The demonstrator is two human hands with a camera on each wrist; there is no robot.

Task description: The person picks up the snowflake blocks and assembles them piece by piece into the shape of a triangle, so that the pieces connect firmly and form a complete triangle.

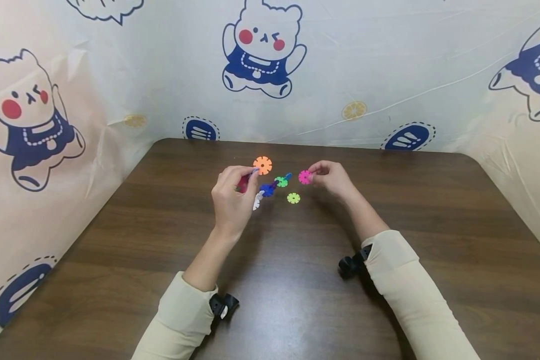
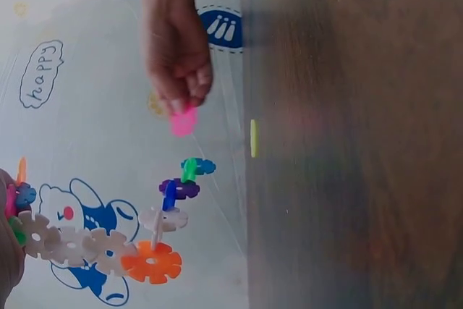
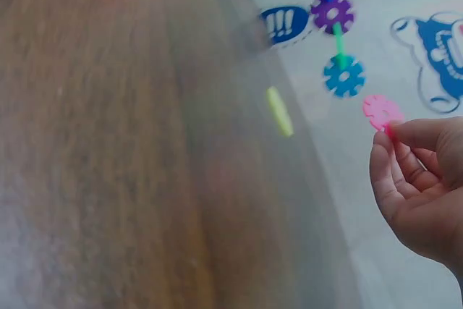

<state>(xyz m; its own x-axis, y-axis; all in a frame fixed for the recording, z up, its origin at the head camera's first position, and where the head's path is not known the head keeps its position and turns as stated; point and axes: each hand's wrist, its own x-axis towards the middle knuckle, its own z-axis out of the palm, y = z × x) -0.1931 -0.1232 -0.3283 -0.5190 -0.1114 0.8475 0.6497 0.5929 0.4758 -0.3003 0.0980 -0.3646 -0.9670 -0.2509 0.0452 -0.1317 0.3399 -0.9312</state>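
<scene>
My left hand [image 1: 234,200] holds one end of a chain of notched plastic snowflake discs. In the left wrist view the chain runs through white discs [image 2: 108,251], an orange disc [image 2: 151,263] and a purple disc [image 2: 181,189], ending in a blue disc [image 3: 343,76] joined to a green one. The part of the chain behind the left fingers is hidden. Between thumb and fingertips my right hand [image 1: 333,179] pinches a pink snowflake disc [image 1: 304,177], held just apart from the chain's blue end.
A yellow-green snowflake disc [image 1: 293,198] lies flat on the brown wooden table [image 1: 297,300], below the chain. Pale sheeting with printed cartoon bears [image 1: 263,60] stands behind the table and along its sides. Each wrist carries a small black camera mount [image 1: 353,265].
</scene>
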